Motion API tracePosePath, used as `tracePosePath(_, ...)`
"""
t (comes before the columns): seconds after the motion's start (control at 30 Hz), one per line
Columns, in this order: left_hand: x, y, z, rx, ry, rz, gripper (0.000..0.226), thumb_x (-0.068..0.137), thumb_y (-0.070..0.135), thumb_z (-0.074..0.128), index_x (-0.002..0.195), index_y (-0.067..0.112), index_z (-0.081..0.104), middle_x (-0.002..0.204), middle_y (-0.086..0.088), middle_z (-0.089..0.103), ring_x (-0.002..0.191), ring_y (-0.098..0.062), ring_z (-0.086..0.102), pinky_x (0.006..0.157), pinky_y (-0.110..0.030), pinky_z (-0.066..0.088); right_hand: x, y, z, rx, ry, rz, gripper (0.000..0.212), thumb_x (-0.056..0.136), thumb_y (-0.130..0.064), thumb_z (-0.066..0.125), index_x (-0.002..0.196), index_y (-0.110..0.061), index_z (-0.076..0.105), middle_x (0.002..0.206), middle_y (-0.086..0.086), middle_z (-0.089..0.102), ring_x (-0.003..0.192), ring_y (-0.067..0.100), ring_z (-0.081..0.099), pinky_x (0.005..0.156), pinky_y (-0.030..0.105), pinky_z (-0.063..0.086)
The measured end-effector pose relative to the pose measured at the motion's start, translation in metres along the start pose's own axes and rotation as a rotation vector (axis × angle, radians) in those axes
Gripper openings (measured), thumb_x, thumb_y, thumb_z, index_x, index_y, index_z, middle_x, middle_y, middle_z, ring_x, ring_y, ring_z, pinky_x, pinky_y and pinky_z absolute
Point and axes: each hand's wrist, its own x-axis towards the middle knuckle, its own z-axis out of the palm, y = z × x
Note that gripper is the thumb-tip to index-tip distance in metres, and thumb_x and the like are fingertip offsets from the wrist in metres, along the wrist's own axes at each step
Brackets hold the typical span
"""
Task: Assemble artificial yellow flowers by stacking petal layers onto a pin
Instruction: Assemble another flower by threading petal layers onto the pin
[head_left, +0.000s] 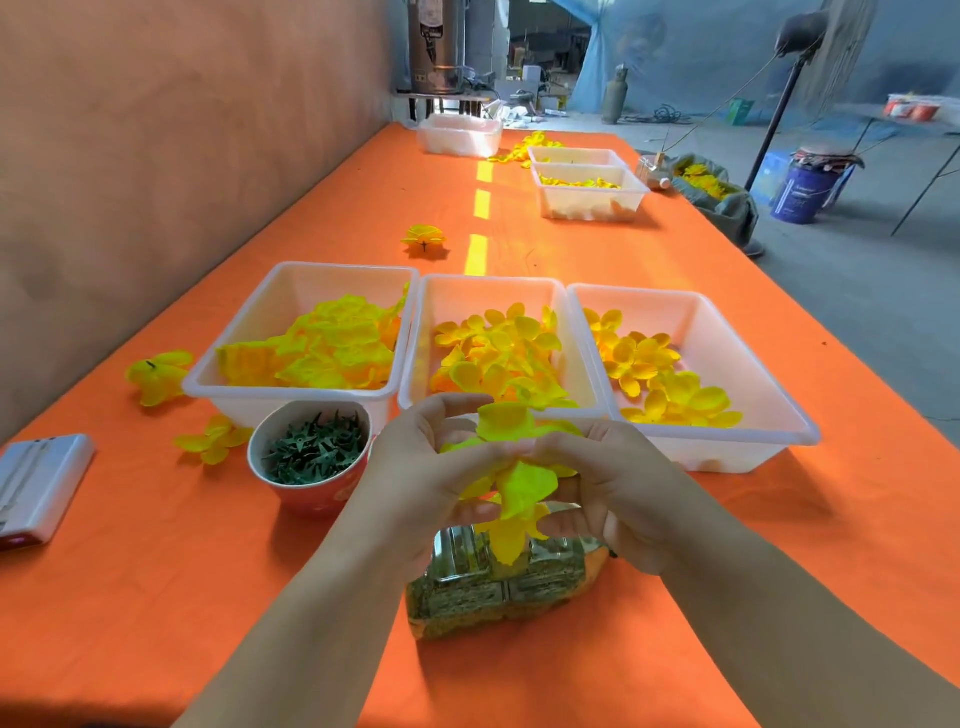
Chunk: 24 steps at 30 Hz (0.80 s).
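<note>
Two hands on one flower here: the left hand (421, 467) and right hand (602, 483) both have their fingers curled in, pinching the half-built petal stack (524, 483) from either side. The stack sits in the air just above a shiny wrapped block (498, 592) on the orange surface (156, 545). The pin is buried somewhere in the petals (I can't see it at all), so I can't tell if it's stuck in the block or held free.

My take on doing this bit well:

- Pinch close to the centre hole, not out on the petal tips, or the fabric just folds and the layer rides up crooked.
- Turn each new layer a little so its petals fall in the gaps of the one under it.
- Push straight down the pin and seat each layer flat before grabbing another.

Supplies are all within reach. The left tray (249, 317) has the big petals, the middle tray (493, 296) has rounder ones, and the right tray (727, 353) looks like the small ones. The red cup (311, 493) of green star pieces (311, 447) sits beside the left wrist, and I'd guess those get used last. A few loose flowers (158, 376) lie on the surface.
</note>
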Motion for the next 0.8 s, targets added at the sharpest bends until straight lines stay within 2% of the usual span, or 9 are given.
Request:
tracePosePath(0.13, -0.003, 0.001, -0.002, -0.030, 0.000, 0.005, 0.063, 0.052, 0.022, 0.087, 0.112, 0.023, 0.069, 0.108, -0.011, 0.071, 0.086, -0.021, 0.073, 0.052, -0.031, 0.055, 0.000, 0.004, 0.001, 0.068, -0.014, -0.015, 0.018, 0.090, -0.013, 0.064, 0.082, -0.018, 0.079, 0.083, 0.002, 0.072, 0.069, 0.016, 0.069, 0.057, 0.030, 0.056)
tracePosePath(0.27, -0.002, -0.002, -0.004, -0.051, -0.028, -0.034, 0.064, 0.053, 0.020, 0.088, 0.114, 0.018, 0.070, 0.116, -0.013, 0.069, 0.097, -0.027, 0.073, 0.057, -0.034, 0.058, 0.001, 0.007, 0.000, 0.104, -0.021, -0.030, 0.016, 0.091, -0.010, 0.063, 0.088, -0.014, 0.079, 0.089, 0.008, 0.073, 0.073, 0.020, 0.069, 0.063, 0.033, 0.058)
tracePosePath(0.33, 0.000, -0.005, -0.005, -0.083, -0.062, -0.054, 0.064, 0.053, 0.009, 0.092, 0.113, 0.016, 0.071, 0.110, -0.011, 0.072, 0.088, -0.021, 0.073, 0.055, -0.032, 0.058, 0.001, 0.009, 0.000, 0.120, -0.022, -0.042, 0.019, 0.091, -0.010, 0.063, 0.086, -0.015, 0.080, 0.090, 0.007, 0.073, 0.072, 0.020, 0.069, 0.066, 0.034, 0.058)
tracePosePath(0.47, 0.001, -0.010, -0.007, -0.250, -0.116, -0.144, 0.058, 0.056, 0.015, 0.083, 0.113, 0.015, 0.071, 0.101, -0.011, 0.076, 0.070, -0.024, 0.072, 0.048, -0.026, 0.057, 0.002, 0.012, 0.001, 0.158, -0.026, -0.046, 0.016, 0.089, -0.009, 0.064, 0.090, -0.012, 0.079, 0.093, 0.014, 0.075, 0.077, 0.024, 0.072, 0.063, 0.035, 0.059)
tracePosePath(0.57, 0.002, -0.015, -0.009, -0.285, -0.108, -0.175, 0.055, 0.053, 0.014, 0.084, 0.107, 0.016, 0.074, 0.098, -0.014, 0.075, 0.064, -0.024, 0.072, 0.045, -0.025, 0.056, 0.002, 0.017, 0.000, 0.158, -0.008, -0.031, 0.016, 0.090, -0.009, 0.063, 0.089, -0.012, 0.078, 0.095, 0.016, 0.075, 0.080, 0.027, 0.072, 0.070, 0.039, 0.061)
tracePosePath(0.7, 0.004, -0.016, -0.011, -0.253, -0.110, -0.138, 0.050, 0.051, 0.013, 0.086, 0.101, 0.017, 0.076, 0.097, -0.016, 0.075, 0.064, -0.025, 0.071, 0.045, -0.026, 0.056, 0.002, 0.018, 0.000, 0.132, 0.012, -0.021, 0.015, 0.090, -0.012, 0.064, 0.087, -0.014, 0.078, 0.095, 0.013, 0.075, 0.082, 0.026, 0.071, 0.081, 0.045, 0.059)
tracePosePath(0.8, 0.006, -0.016, -0.011, -0.179, -0.075, -0.097, 0.062, 0.050, 0.006, 0.093, 0.108, 0.016, 0.073, 0.114, -0.019, 0.071, 0.083, -0.032, 0.072, 0.060, -0.037, 0.059, 0.002, 0.017, 0.000, 0.116, -0.012, -0.038, 0.024, 0.091, -0.012, 0.063, 0.075, -0.020, 0.079, 0.083, 0.003, 0.074, 0.072, 0.018, 0.070, 0.069, 0.036, 0.059)
